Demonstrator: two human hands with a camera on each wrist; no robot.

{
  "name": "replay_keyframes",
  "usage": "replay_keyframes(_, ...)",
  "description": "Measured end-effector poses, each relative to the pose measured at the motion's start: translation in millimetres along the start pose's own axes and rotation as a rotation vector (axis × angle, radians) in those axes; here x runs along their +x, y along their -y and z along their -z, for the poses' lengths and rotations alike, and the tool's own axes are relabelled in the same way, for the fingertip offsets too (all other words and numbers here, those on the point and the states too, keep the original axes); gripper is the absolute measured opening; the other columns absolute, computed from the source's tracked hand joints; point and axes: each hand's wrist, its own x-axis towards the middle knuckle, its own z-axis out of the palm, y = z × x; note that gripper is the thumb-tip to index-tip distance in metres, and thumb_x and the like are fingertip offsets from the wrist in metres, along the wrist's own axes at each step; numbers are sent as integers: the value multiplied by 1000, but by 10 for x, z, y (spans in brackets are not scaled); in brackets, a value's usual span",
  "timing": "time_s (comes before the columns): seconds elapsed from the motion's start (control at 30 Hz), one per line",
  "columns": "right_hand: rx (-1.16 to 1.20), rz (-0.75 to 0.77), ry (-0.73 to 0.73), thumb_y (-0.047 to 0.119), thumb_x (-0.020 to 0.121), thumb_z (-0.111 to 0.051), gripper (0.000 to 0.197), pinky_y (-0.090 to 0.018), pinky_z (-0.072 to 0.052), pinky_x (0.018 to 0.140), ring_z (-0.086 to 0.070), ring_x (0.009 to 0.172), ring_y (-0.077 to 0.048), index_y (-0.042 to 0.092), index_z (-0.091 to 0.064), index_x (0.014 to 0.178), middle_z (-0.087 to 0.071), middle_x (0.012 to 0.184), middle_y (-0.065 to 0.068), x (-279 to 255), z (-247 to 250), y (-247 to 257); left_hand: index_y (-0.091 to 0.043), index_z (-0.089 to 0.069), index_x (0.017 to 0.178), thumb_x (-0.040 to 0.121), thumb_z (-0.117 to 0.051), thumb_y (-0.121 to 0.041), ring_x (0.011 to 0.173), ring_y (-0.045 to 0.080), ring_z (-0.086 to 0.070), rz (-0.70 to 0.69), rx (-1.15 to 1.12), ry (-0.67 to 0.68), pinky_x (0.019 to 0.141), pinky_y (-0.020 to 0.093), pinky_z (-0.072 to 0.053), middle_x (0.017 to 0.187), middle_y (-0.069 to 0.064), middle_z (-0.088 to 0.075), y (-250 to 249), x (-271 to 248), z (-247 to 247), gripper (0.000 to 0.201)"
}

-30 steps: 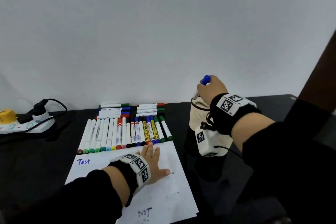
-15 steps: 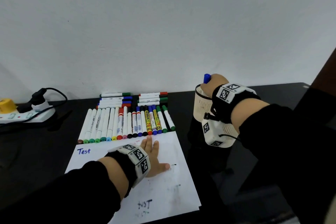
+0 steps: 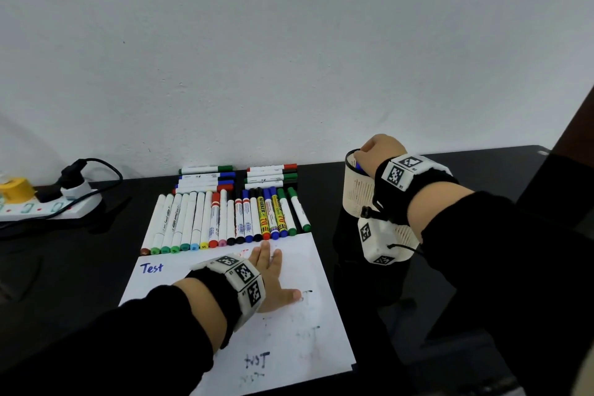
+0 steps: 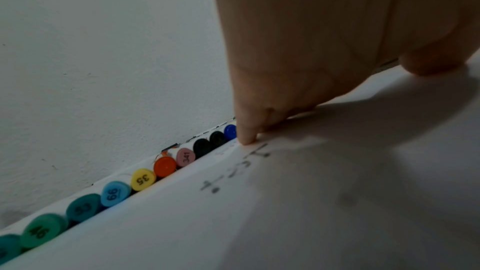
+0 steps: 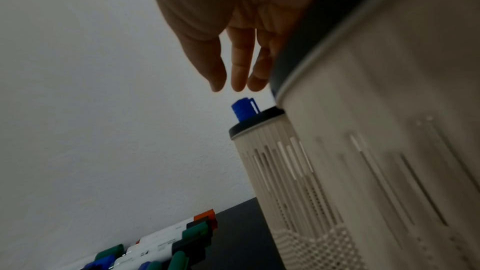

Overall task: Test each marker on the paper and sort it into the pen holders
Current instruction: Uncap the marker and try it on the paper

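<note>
1. Right hand (image 5: 233, 34), at the middle right of the head view, hangs just above the far pen holder (image 5: 270, 151) with its fingers (image 5: 240, 73) loose and straight. It grips nothing.
2. What has just changed: a second ago this hand gripped the blue marker (image 5: 244, 111) above the holder's rim. Now the marker stands inside, only its cap showing above the dark rim, a small gap between it and the fingertips. This marker looks sorted, so the next one can likely be picked up and tested.
3. Left hand (image 3: 270, 280), in the lower centre of the head view, has stayed flat on the paper (image 3: 289, 347), fingers spread and straight, pinning the sheet. It holds nothing.
4. Near pen holder (image 5: 389, 151), a pale slotted cup, fills the right of the right-wrist view, just beside the far one.
5. Row of markers (image 3: 225, 222) lies side by side along the paper's upper edge, caps toward the sheet, untested by the look of it. More markers (image 3: 238, 178) lie stacked crosswise behind, against the wall.
6. Handwritten "Test" scribbles mark the paper.
7. White power strip (image 3: 48, 206) sits at the far left on the black table (image 3: 64, 267).
</note>
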Motion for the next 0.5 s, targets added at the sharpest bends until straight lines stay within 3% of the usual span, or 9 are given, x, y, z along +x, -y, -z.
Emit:
replay_keyframes(0.13,16,70,-29,20,94,-51,23,-26,-40,74,-59,106,-26,8,-62,109,-64,115,-9,-58,34,91,-12,17,147,91,-32,-63,144,25,14,16,13,10,117,42,-1,153,11,25,121,-38,24,91)
replay_keyframes(0.5,-13,260,96,22,94,-51,24,-27,-39,77,-56,106,-25,8,-58,112,-62,115,-8,-160,-445,574,-13,16,148,89,-34,-65,144,24,13,64,54,57,117,43,-3,153,10,26,666,-214,-20,93)
